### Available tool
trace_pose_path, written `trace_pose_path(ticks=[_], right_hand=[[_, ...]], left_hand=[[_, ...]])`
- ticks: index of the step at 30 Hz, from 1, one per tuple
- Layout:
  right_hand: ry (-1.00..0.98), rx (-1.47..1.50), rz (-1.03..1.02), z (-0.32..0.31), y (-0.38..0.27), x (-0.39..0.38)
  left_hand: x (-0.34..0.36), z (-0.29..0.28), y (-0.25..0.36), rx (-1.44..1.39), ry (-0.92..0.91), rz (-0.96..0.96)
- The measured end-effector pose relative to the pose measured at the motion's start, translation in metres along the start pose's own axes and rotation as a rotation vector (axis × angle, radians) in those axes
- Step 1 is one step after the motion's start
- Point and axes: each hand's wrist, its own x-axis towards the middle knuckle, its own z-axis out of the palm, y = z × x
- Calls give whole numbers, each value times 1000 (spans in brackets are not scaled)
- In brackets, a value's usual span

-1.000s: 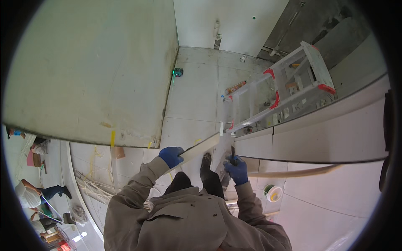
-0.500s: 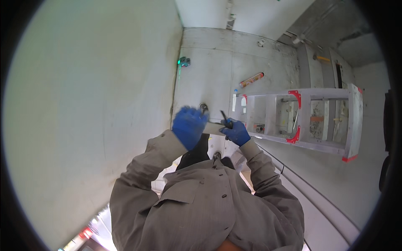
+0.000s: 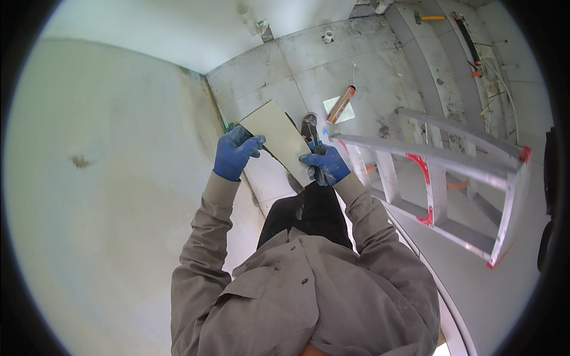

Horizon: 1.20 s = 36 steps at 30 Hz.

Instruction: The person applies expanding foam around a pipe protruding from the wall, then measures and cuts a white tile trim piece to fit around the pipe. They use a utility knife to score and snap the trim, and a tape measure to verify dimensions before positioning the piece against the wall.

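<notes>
My left hand [image 3: 234, 153], in a blue glove, grips the upper left edge of a thin cream rectangular board [image 3: 274, 139], held tilted at waist height. On the board's right edge, my right hand [image 3: 326, 163], also gloved in blue, has its fingers closed round a dark hand tool [image 3: 316, 148], thumb against the board. Both gloves have pale smudges. Beyond the board are my shoe [image 3: 309, 123] and, on the floor, an orange tube [image 3: 341, 104] lying over a pale square [image 3: 331, 107].
An aluminium ladder [image 3: 452, 165] with red fittings fills the right side. Pale walls [image 3: 101, 178] rise at the left and top. The dirty tiled floor [image 3: 279, 53] has a pipe stub [image 3: 328, 35]; stepped ledges [image 3: 421, 71] at the upper right hold a yellow-handled tool [image 3: 433, 18] and a black tube [image 3: 466, 38].
I have turned and moved into the corner beside the ladder. The board, formerly slanting up to the right, now lies turned with its face up between both hands, my right hand having come onto it.
</notes>
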Motion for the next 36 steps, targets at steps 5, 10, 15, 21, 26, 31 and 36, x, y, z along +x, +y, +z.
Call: trace_pose_path(ticks=[5,10,15,21,26,31,36], right_hand=[[67,-5,-29,-10,-61,128],[415,179,-271,-96,-81,334],[528,359,-365,-156,-96,456],[508,475,-574,-212,-74,620],[501,513,-712,-254,-48,728],[446,545,-785,-272,-43,778],[482,411,-753,-244,-30,766]], left_hand=[[146,-22,17,228,-97,-13],[332,-71,-38,228,52,46],[512,-116,-124,270,44,-88],[665,-127,-206,232,-43,-15],[737,-127,-242,395,-86,139],[780,-131,-255,517,-186,246],[787,-115,-274,568,-218,329]])
